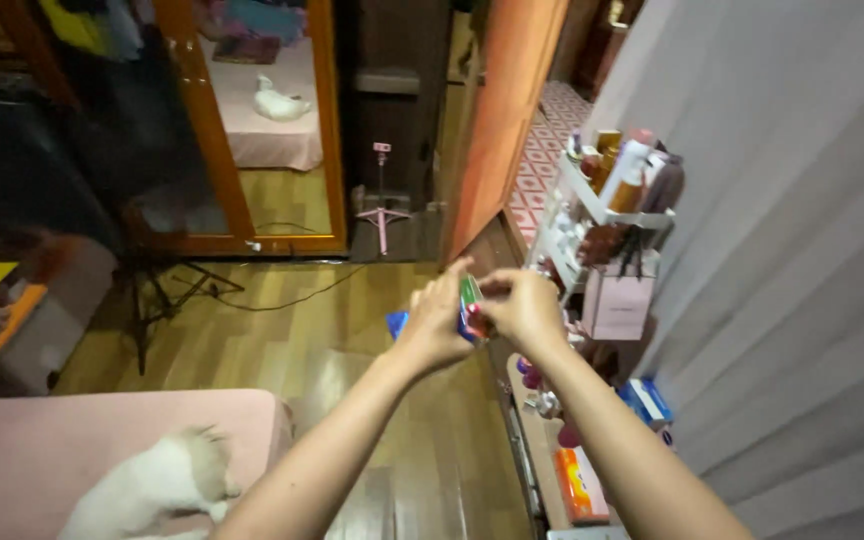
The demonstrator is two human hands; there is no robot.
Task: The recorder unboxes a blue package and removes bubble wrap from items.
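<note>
Head view: small green-and-red packet (470,303), upright, long axis near vertical, held out at arm's length over wooden floor (282,330). Left hand (435,318) pinched shut on its left side; right hand (522,305) closed on its right. Hands touching, equally near.

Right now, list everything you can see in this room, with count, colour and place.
small packet: one, green and red, held between both hands
white shelf rack: one, right, holding bottles
pink paper bag: one, hanging below the rack
orange box: one, low ledge, bottom right
mirror: one, orange-framed, back wall
pink tripod: one, beside the mirror
white furry animal: one, on pink bed, bottom left
grey curtain: one, right
left hand: on packet
right hand: on packet
</note>
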